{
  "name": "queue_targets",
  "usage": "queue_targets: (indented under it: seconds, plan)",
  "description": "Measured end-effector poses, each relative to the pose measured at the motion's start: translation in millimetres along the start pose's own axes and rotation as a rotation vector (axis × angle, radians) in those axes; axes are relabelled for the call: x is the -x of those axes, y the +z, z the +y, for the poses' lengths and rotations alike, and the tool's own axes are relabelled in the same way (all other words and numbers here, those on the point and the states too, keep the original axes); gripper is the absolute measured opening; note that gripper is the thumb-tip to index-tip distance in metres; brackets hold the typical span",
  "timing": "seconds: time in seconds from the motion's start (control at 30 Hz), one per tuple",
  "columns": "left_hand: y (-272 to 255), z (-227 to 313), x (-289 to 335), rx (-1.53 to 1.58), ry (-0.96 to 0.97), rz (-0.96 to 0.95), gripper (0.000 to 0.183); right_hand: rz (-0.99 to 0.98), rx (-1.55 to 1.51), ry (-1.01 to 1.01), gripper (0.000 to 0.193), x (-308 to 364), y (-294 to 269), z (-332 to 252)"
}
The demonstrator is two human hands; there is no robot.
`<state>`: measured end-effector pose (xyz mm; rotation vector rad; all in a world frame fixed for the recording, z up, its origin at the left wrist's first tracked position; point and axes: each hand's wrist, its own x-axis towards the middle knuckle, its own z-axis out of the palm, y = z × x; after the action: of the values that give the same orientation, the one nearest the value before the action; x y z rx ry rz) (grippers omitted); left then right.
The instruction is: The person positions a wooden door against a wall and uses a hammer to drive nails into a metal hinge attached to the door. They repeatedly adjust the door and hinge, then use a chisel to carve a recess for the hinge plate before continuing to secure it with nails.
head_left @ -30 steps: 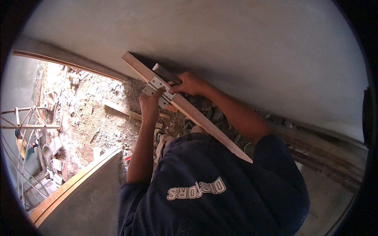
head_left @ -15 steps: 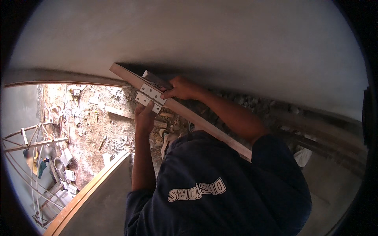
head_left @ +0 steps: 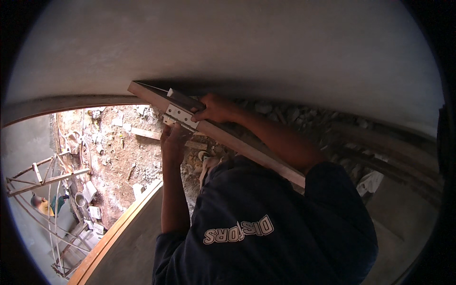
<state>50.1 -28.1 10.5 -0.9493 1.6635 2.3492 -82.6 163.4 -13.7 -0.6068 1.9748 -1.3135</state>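
Note:
A pale metal butt hinge (head_left: 181, 114) with several screw holes lies against the narrow edge of a long wooden board (head_left: 247, 148), which slants from upper left to lower right. My left hand (head_left: 175, 138) pinches the hinge's lower leaf from below. Above the board, my right hand (head_left: 213, 109) is closed round a short dark bar (head_left: 186, 99) with a pale end, whose exact kind I cannot make out. Fingers of that hand also reach the right end of the hinge's upper leaf.
A plastered wall (head_left: 247, 42) rises beyond the board. Rubble and a loose plank (head_left: 145, 133) lie on the ground below. At lower left are a wooden-edged panel (head_left: 121, 228), a pole frame (head_left: 50, 175), a bucket (head_left: 80, 199) and another person (head_left: 46, 205).
The hinge's lower leaf has swung down and shows narrower, with my left hand following it. My right hand keeps its hold. The whole view has shifted slightly.

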Motion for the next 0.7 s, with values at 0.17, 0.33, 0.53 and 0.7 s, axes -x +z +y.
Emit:
queue_targets:
  seconds: [0.17, 0.33, 0.53, 0.7]
  plan:
    - [-1.5, -10.5, -2.9, 0.080, -0.007, 0.013, 0.034, -0.027, 0.160, 0.020, 0.071, 2.2, -6.5, -9.3]
    - [2.5, 4.4, 3.6, -0.102, 0.089, 0.091, 0.024, -0.020, 0.143, 0.009, 0.071, 1.7, -4.6, -7.5]
    - [29.9, 32.8, 19.5, -0.448, 0.230, 0.297, 0.016, 0.023, 0.102, 0.018, 0.053, 1.2, -0.4, -6.4]
    - [39.7, 39.6, 19.3, -0.519, 0.221, 0.329, 0.019, -0.024, 0.100, 0.066, 0.058, 4.2, -6.9, -19.9]
